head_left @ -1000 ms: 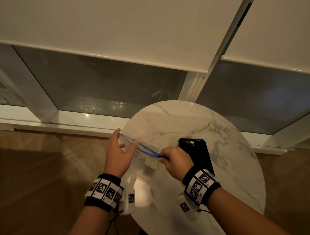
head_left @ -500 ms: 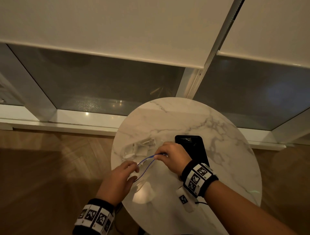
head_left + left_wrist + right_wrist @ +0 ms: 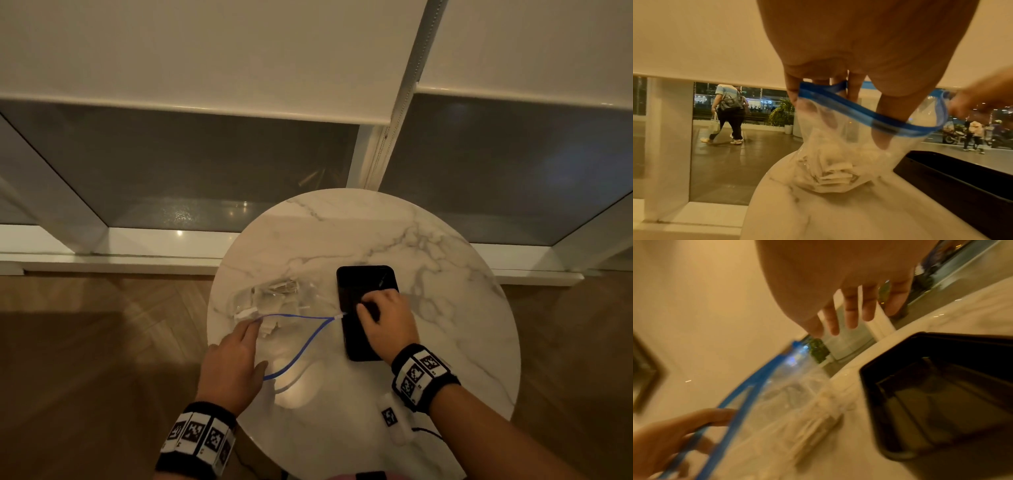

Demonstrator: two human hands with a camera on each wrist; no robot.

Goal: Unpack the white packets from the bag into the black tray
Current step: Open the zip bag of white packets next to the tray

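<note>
1. The clear bag (image 3: 274, 308) lies at frame centre on the table (image 3: 445, 342), white packets (image 3: 830, 172) heaped inside, their print unreadable.
2. The left hand (image 3: 233, 363) reaches into the bag mouth; its fingertips blur behind the plastic.
3. The right hand (image 3: 383, 322) hangs spread, covering part of the tray (image 3: 363, 281).

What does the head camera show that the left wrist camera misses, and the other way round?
Only the head view shows the whole round marble table, both wristbands, and the right hand over the black tray.

Only the left wrist view shows the left hand's fingers reaching into the bag's blue-rimmed mouth, the folded white packets up close, and people walking outside the window.

Both show the clear bag, the left hand, the packets and the tray.
</note>
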